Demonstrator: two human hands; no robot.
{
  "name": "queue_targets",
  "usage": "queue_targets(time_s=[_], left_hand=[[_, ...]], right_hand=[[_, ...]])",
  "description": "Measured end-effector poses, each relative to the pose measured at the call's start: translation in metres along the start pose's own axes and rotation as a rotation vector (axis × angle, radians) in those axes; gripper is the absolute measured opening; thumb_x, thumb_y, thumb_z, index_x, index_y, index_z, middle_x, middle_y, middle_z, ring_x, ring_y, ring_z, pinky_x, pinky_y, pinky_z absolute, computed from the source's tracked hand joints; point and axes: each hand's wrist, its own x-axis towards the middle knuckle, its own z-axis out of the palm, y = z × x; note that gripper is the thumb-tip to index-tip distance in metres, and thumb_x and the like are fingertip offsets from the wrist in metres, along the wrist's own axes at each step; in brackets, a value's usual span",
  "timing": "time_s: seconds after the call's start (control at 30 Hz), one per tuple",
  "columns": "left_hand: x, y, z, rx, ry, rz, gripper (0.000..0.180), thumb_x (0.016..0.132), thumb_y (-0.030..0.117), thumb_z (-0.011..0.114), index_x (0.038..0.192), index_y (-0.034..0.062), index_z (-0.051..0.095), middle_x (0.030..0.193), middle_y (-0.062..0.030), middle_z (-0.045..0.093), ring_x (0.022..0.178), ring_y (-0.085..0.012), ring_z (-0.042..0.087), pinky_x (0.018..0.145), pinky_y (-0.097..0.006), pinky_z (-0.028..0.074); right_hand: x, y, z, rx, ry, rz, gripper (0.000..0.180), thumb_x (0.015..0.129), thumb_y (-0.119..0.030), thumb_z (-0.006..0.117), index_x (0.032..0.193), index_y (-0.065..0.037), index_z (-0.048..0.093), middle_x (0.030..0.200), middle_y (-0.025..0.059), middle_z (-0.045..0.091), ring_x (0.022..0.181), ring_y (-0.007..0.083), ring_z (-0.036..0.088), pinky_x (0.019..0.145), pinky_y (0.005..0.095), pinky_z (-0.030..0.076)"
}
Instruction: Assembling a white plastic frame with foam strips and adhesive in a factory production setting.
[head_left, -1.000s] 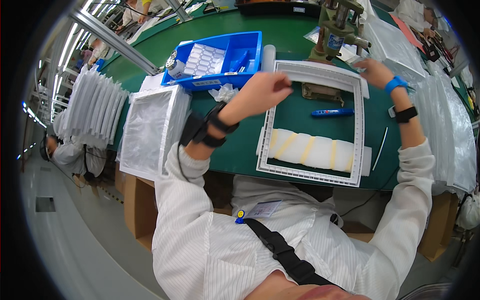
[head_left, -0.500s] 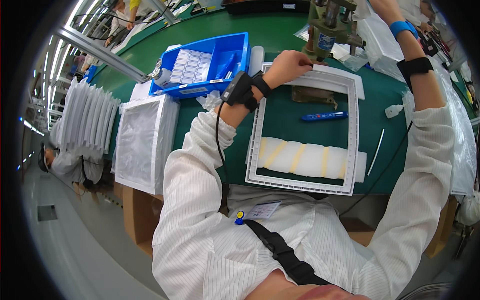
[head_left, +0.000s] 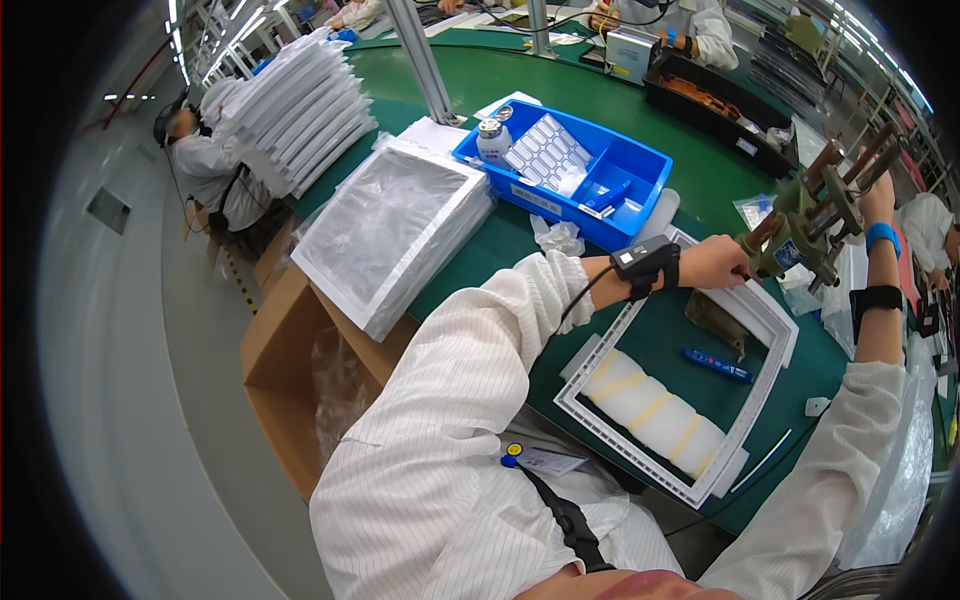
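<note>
A white rectangular frame (head_left: pixel 752 412) lies on the green table in front of me, its far side beneath a green metal hand press (head_left: pixel 795 235). My left hand (head_left: pixel 714 263) rests at the frame's far edge, close to the press. Its thumb and fingers are pinched together at a small dark bit I cannot make out. Raised beside the bars at the top of the press is my right hand (head_left: pixel 878 203); its fingers are largely hidden there. Inside the frame's opening I see a blue pen-shaped tool (head_left: pixel 718 365) and a white foam pad (head_left: pixel 655 415) with yellow strips.
Left of the frame stands a blue divided bin (head_left: pixel 625 228) holding bottles and a label sheet. Plastic-wrapped white frames (head_left: pixel 385 240) are stacked farther left, near a tall white stack (head_left: pixel 295 115). An open cardboard box (head_left: pixel 290 350) is below the table edge. Co-workers sit beyond.
The whole view has swung and tilted, so the table things appear turned and more of the left side shows. My left hand stays pinched at the frame's far edge; my right hand remains raised.
</note>
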Motion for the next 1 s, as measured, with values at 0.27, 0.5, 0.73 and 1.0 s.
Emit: queue_targets(time_s=[0.27,0.5,0.73,1.0], left_hand=[[0.012,0.005,0.011,-0.048,0.03,0.023,0.016,0.075,0.013,0.069,0.086,0.0012,0.071,0.081,-0.015,0.071,0.077,-0.0311,0.069,0.074,-0.036,0.055],[0.003,0.006,0.009,-0.053,0.056,0.011,0.016,0.074,0.013,0.069,0.085,0.002,0.071,0.079,-0.0149,0.07,0.075,-0.0319,0.068,0.072,-0.037,0.054],[0.011,0.009,0.018,0.003,0.1,0.086,0.017,0.072,0.015,0.07,0.083,0.0032,0.072,0.077,-0.0159,0.069,0.073,-0.0335,0.067,0.07,-0.039,0.053],[0.012,-0.002,0.01,-0.037,0.075,-0.042,0.025,0.076,0.019,0.075,0.093,0.001,0.074,0.083,-0.0154,0.072,0.076,-0.0274,0.071,0.074,-0.033,0.056]], right_hand=[[0.016,0.011,-0.044,-0.141,0.051,-0.015,0.04,0.097,-0.036,0.048,0.122,-0.006,0.058,0.112,0.0124,0.065,0.105,0.0241,0.061,0.093,0.0321,0.043],[-0.021,-0.047,-0.053,-0.083,0.104,-0.015,0.04,0.097,-0.037,0.048,0.122,-0.007,0.058,0.111,0.0129,0.065,0.104,0.0244,0.061,0.094,0.0328,0.043],[-0.03,-0.046,-0.071,-0.082,0.115,-0.12,0.039,0.098,-0.037,0.049,0.121,-0.006,0.059,0.115,0.0126,0.064,0.107,0.0261,0.061,0.095,0.0334,0.044],[-0.092,-0.106,-0.074,-0.053,0.275,-0.264,0.034,0.096,-0.035,0.058,0.117,-0.009,0.06,0.11,0.0097,0.064,0.097,0.0211,0.062,0.086,0.0309,0.046]])
